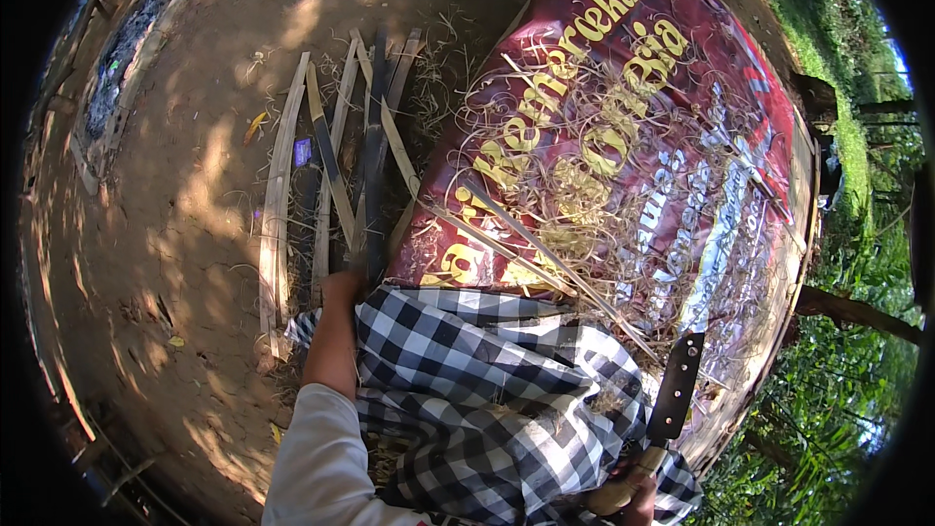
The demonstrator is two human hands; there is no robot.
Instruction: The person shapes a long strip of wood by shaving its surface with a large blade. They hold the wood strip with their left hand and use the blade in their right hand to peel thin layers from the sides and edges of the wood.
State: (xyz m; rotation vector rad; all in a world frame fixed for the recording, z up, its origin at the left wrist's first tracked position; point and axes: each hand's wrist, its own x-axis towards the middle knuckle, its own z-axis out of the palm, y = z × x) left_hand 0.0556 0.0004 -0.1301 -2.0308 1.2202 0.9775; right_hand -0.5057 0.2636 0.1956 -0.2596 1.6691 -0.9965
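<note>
My left hand (345, 286) reaches down to the near end of a loose bundle of split bamboo strips (336, 127), some pale and some dark. Motion blurs its fingertips beside the dark strip (374, 136), so whether they grip it is unclear. At the lower right, my right hand (640, 505) is closed around the rounded wooden grip of a large knife (672, 390). The knife has a black riveted section, and its long shiny blade points away from me. A black-and-white checked cloth (477, 360) covers my lap between the hands.
A dark red printed banner (555, 49) lies ahead to the right, strewn with thin curled shavings (623, 127) and a few narrow strips (526, 244). An ash-filled frame (127, 58) sits on the dirt ground at far left. Green plants (828, 409) grow beyond the right edge.
</note>
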